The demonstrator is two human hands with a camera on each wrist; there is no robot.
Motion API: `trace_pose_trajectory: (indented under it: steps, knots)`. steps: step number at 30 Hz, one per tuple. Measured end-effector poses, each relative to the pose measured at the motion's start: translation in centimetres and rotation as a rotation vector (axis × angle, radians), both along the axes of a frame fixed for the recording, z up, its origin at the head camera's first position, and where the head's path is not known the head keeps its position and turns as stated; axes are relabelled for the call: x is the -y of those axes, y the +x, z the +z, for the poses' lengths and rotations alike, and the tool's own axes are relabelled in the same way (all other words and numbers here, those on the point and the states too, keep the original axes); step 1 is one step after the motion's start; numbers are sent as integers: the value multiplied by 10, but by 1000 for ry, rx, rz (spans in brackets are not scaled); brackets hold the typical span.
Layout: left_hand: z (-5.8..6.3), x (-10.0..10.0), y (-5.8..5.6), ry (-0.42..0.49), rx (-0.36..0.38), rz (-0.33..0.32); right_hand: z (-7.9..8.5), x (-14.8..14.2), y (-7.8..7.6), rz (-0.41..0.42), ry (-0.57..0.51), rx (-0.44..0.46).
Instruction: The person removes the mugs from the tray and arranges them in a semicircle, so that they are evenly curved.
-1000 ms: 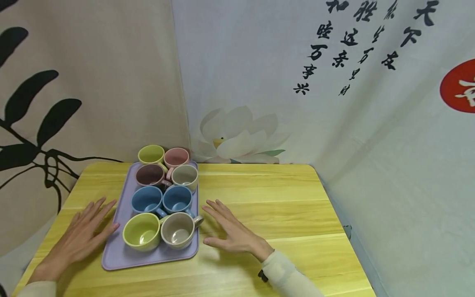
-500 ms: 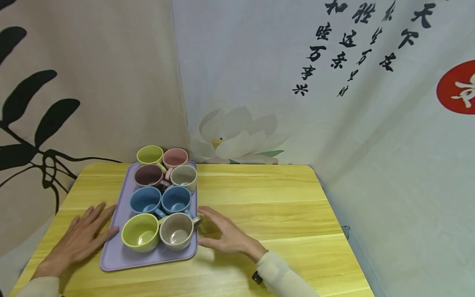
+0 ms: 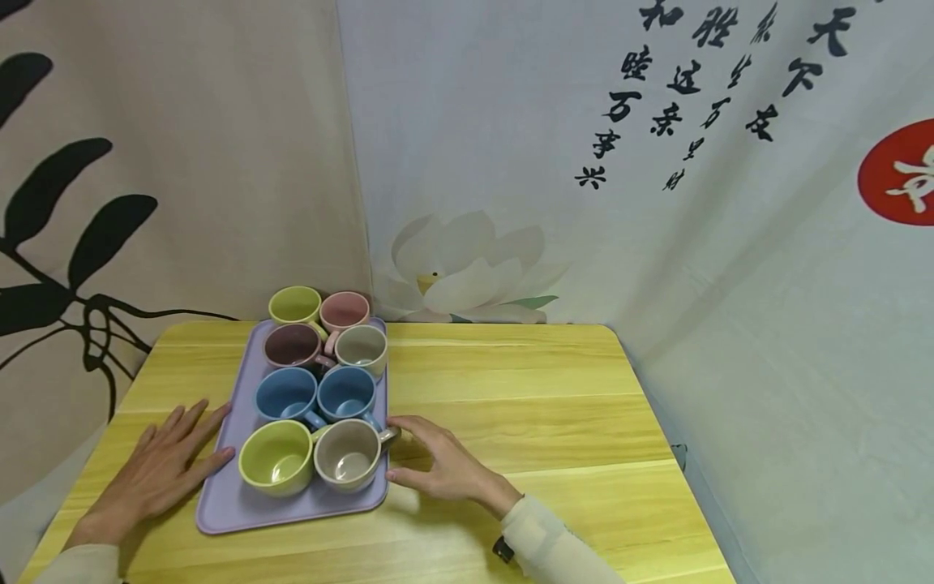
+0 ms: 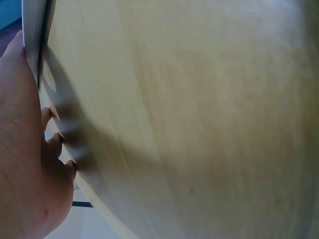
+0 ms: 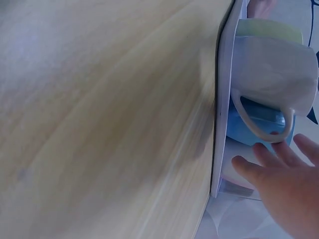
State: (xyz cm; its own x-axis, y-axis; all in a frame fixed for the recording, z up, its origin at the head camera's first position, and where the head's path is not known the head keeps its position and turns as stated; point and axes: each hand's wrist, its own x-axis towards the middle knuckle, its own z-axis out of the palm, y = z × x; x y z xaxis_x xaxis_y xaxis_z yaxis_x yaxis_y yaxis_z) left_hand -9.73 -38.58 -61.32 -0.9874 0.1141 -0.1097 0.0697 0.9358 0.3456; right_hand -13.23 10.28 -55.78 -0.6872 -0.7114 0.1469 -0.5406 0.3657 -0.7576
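Observation:
A lilac tray (image 3: pixel 241 513) lies on the table, bearing several mugs in two columns. At its left edge my left hand (image 3: pixel 155 474) spreads flat, fingertips and thumb right at the rim. On the other side my right hand (image 3: pixel 452 466) has its fingers extended, with forefinger and thumb at the tray's right edge, beside the handle of the grey mug (image 3: pixel 349 456). Next to that mug stands a yellow-green mug (image 3: pixel 276 458), with two blue mugs, first the left blue mug (image 3: pixel 284 393), behind them. In the right wrist view, fingers (image 5: pixel 249 169) overlap the blue mug near the grey handle.
Farther back on the tray are a dark purple mug (image 3: pixel 292 347), a light grey mug (image 3: pixel 362 347), a yellow-green mug (image 3: pixel 295 305) and a pink mug (image 3: pixel 344 310). The wooden table (image 3: pixel 525 389) extends to the right. A printed cloth (image 3: pixel 474 122) hangs behind it.
My right hand has moved left to the tray's right edge. My left hand has shifted slightly, its fingertips now at the left rim. The tray and mugs keep their arrangement.

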Motion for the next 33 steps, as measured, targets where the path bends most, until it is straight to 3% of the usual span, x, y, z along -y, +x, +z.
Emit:
trace_pose_trajectory:
  steps: [11,19,27,33]
  knots:
    - [-2,1,1,-2,-23,-9,-3,2,1,-4,-67,-10]
    - [-2,0,1,-8,-23,4,-1,7,4,26,-160,125]
    - [-4,0,1,-15,-25,12,0,13,8,-21,-208,294]
    - [-3,0,1,-19,-13,14,-3,16,10,-84,-185,310]
